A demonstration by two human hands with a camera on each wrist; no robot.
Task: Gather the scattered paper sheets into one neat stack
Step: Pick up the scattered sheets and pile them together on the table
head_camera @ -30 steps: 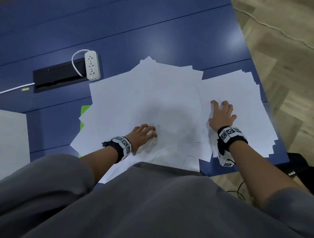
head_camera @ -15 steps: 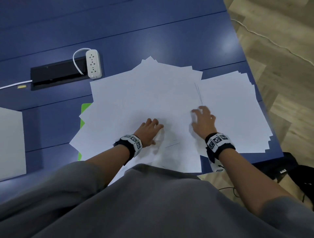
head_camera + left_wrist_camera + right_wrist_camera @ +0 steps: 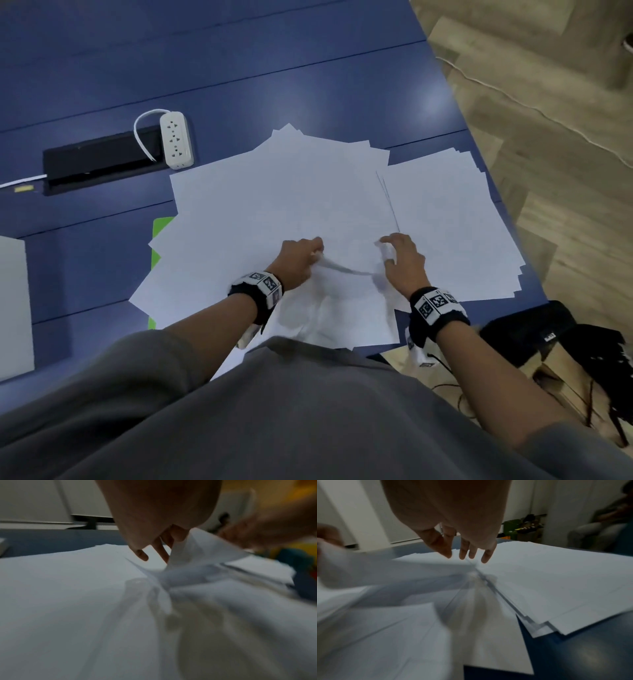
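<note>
White paper sheets [image 3: 274,198] lie fanned over the middle of the blue table [image 3: 239,68]. A rougher pile [image 3: 445,222] [image 3: 556,581] sits to their right, near the table's right edge. My left hand [image 3: 301,257] [image 3: 163,540] pinches one sheet [image 3: 346,270] [image 3: 197,555] and lifts its edge off the spread. The raised, creased edge runs across to my right hand [image 3: 400,257] [image 3: 464,550]. That hand hovers with straight fingers, fingertips at the sheet's right end [image 3: 385,568], right beside the pile's left edge.
A white power strip [image 3: 175,141] and a black cable slot [image 3: 96,161] lie at the back left. A green sheet [image 3: 161,226] peeks out from under the papers. A white block [image 3: 13,308] sits at the far left. The wooden floor and a black bag [image 3: 534,332] are off the right edge.
My right hand left the right pile and moved left to the middle sheets. My left hand went from lying on the papers to pinching and lifting one sheet's edge.
</note>
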